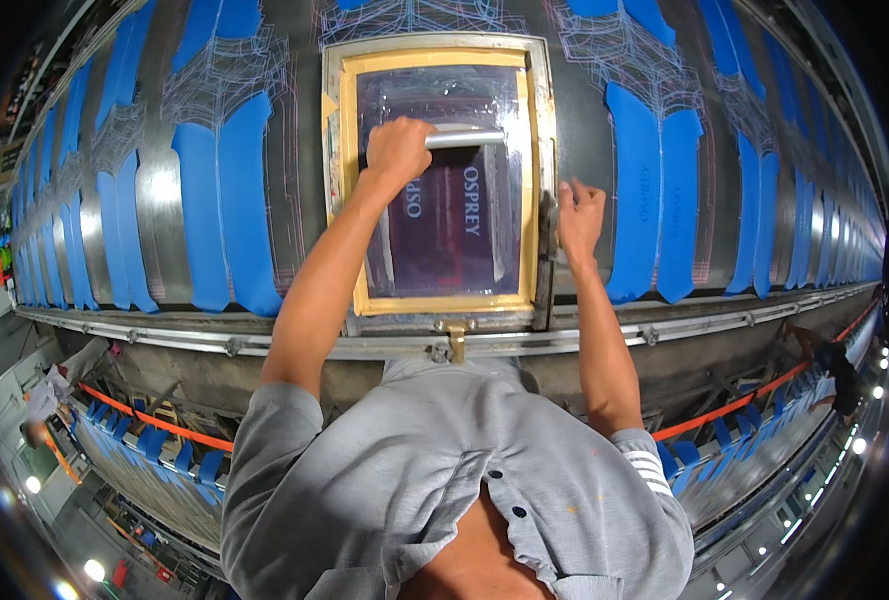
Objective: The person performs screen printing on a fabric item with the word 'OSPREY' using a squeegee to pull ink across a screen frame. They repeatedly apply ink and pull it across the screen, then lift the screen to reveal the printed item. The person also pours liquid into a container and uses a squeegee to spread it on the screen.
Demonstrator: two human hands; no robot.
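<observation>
In front of me a screen-printing frame point(551, 110), metal with yellow tape along its inner edges, lies on the long dark table. My left hand point(397, 150) is wrapped round one end of a squeegee point(469, 138) with a silver bar, held across the upper part of the mesh point(434, 265). Through the mesh, pale lettering shows on a dark purple ground. My right hand point(581, 213) hovers just beyond the frame's right side, fingers curled, with nothing visible in them. Blue cut fabric pieces point(204, 190) lie flat on the left, and similar blue pieces point(654, 200) on the right.
A metal rail point(604, 338) runs along the table's near edge, with a brass-coloured bracket point(456, 343) below the frame. Behind me stands another long table with an orange rail point(154, 420) and hanging blue pieces. Other people point(49, 395) are at the far left and right.
</observation>
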